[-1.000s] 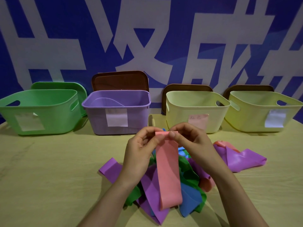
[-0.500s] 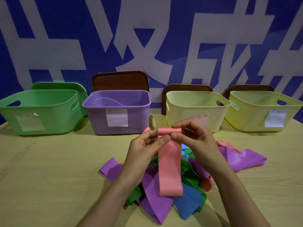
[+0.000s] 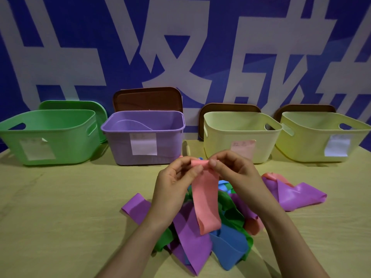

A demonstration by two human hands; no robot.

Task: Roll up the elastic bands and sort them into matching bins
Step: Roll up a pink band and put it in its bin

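- Head view, the only angle: both hands are up over the table point(image 3: 60, 217). The left hand point(image 3: 172, 187) and the right hand point(image 3: 236, 173) each pinch one end of a little roll started at the top of the pink band point(image 3: 206, 197), thumbs facing the camera.
- The rest of that band hangs down flat and wide, and its bottom loop lies on the pile of bands point(image 3: 200, 243).
- Handling guess: it looks thin, light and totally floppy, and rubbery enough to grip rather than slip. I'd bet the roll wants to spring open, so the two edges of the roll are the place to hold, with the tail kept a bit taut.
- The pile under the hands is a tangle of purple, green, blue and pink. The hanging tail touches it, so it could drag a neighbour along.
- A loose purple band point(image 3: 297, 195) lies off to the right, near the pile.
- Along the back there's a green bin point(image 3: 50, 137), a purple bin point(image 3: 120, 145), a pale yellow bin point(image 3: 220, 137) with a pinkish label point(image 3: 244, 145), and a yellow-green bin point(image 3: 301, 141).
- The label writing is too blurry to read, so pink going with the pinkish label is just my guess.
- The lids point(image 3: 148, 99) are propped behind the bins and the tops are open. That pale yellow bin is just behind the hands.
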